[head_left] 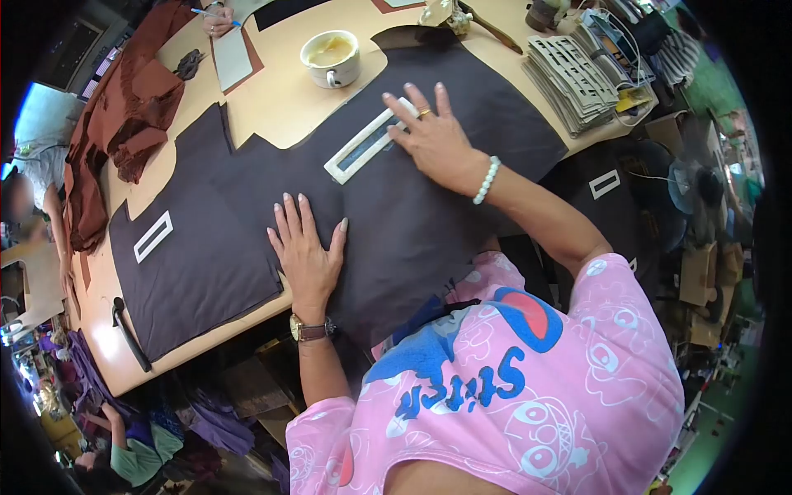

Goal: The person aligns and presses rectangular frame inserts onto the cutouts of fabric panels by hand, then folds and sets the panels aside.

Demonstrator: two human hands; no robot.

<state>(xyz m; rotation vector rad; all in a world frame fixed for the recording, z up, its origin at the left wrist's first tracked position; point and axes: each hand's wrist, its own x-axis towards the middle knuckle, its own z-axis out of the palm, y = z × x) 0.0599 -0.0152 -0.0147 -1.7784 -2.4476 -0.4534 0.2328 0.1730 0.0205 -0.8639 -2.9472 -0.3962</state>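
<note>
My left hand (pixel 308 254), with a watch at the wrist, lies flat on a dark fabric panel (pixel 388 239), fingers apart. On the same panel, a white rectangular frame with a long slot (pixel 341 169) lies at a slant. My right hand (pixel 439 142) rests at its upper end with spread fingers, some touching the frame; a bead bracelet circles that wrist. To the left lies a second dark fabric piece (pixel 206 256), bearing a smaller white slotted frame (pixel 153 237).
A white cup (pixel 331 59) with pale contents stands beyond the panel. A brush (pixel 492 31) and stacked slotted pieces (pixel 569 78) lie at the far right. Rust-brown fabric (pixel 132 107) covers the left side. Another person's hand (pixel 218 20) holds a blue pen over a pale template (pixel 233 62).
</note>
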